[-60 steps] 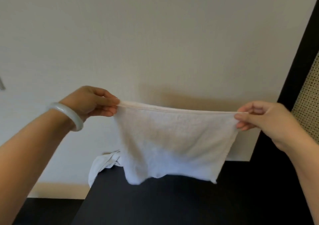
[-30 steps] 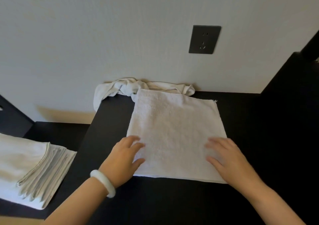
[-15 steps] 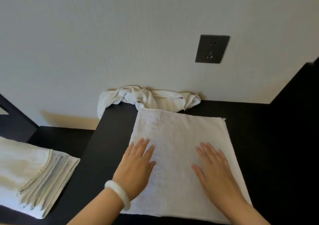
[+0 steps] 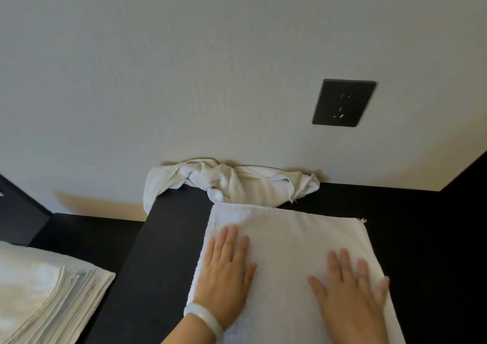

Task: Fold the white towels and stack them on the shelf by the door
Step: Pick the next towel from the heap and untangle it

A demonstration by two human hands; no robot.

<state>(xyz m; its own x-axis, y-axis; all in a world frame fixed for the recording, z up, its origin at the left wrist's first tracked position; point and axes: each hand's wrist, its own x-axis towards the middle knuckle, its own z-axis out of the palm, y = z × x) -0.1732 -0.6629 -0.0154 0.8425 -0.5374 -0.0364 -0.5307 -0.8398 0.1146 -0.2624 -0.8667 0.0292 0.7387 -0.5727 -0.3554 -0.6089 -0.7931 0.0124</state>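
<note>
Soft, warm light falls evenly on the pale textured wall (image 4: 184, 66); a tan shadow lies low on it at left. The matte black bench (image 4: 163, 251) swallows detail. The right hand (image 4: 350, 304) shows smeared fingers (image 4: 363, 268) from motion blur. Wide-angle bending curves lines near the edges.

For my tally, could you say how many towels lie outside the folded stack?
2: flat towel spread in front; crumpled towel behind it against the wall, possibly hiding more.
</note>
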